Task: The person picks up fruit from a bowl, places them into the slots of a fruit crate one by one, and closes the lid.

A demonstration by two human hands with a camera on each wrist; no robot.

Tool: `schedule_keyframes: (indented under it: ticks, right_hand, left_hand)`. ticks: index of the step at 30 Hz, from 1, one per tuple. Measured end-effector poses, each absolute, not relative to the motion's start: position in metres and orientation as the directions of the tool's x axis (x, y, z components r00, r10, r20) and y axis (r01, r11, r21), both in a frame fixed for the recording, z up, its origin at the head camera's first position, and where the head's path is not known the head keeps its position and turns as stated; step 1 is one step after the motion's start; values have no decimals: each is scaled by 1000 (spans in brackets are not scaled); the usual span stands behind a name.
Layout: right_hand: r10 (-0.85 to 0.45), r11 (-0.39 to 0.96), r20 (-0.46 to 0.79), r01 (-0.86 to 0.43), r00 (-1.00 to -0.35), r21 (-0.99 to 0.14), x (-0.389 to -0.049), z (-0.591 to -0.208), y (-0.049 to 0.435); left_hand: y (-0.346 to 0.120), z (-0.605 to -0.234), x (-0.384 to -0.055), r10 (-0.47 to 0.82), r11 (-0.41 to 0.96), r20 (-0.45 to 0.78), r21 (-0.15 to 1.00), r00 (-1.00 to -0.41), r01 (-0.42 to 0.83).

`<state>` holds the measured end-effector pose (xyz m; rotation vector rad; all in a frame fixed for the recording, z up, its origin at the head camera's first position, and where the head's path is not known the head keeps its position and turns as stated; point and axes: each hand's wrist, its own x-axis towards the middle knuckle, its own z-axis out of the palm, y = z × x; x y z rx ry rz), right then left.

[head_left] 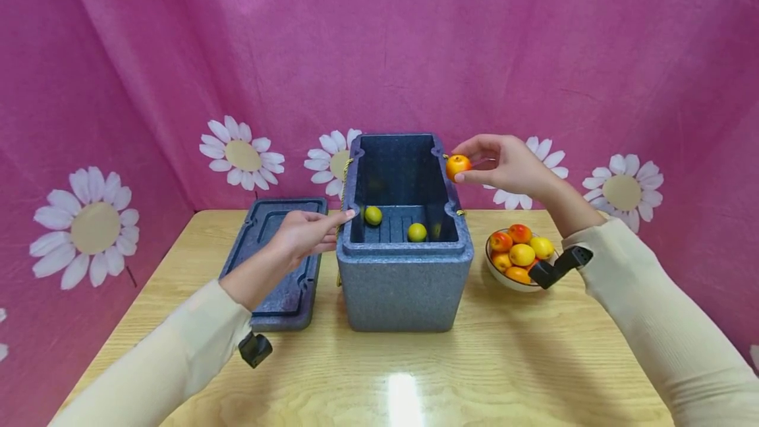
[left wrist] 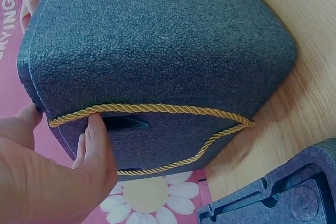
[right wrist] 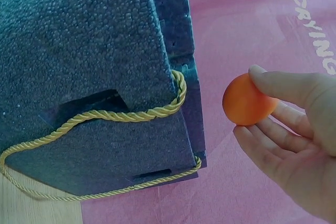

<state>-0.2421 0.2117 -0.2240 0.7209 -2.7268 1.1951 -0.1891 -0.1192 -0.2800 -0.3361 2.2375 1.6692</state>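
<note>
Pinched in the air just beside the right rim of the tall dark box [head_left: 406, 292], near its far end: an orange fruit [head_left: 458, 167], clamped between thumb and fingertips in the right-hand grip [head_left: 504, 163], presumably so as to keep a light hold on something round. At the box's left edge, the left-hand grip [head_left: 311, 232], clamped there with thumb at the rim and fingers against the outer wall beside the gold rope [left wrist: 178, 109], probably to steady it. Inside, on the ribbed bottom, two yellow-green fruits [head_left: 417, 232], apart from each other. To the right, a bowl [head_left: 514, 284] of red, orange and yellow fruits [head_left: 522, 255], likely placed for easy reach; to the left, the lid [head_left: 284, 292], grooved side up, likely laid aside to free the opening. Beneath everything, a wood-grain desk [head_left: 332, 374] with a bright reflection [head_left: 404, 400]. Behind, pink cloth [head_left: 385, 51] with large white daisies [head_left: 242, 155], seemingly hung as a backdrop.
</note>
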Motion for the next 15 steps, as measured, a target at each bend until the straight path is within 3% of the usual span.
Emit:
schedule_keyframes:
  ticks: [15]
  right_hand:
    - [-399,569,251,-452,-882,-687,-246,-209,198]
  left_hand:
    - [-118,-274,-184,-2,262,-383,891,-924,-370]
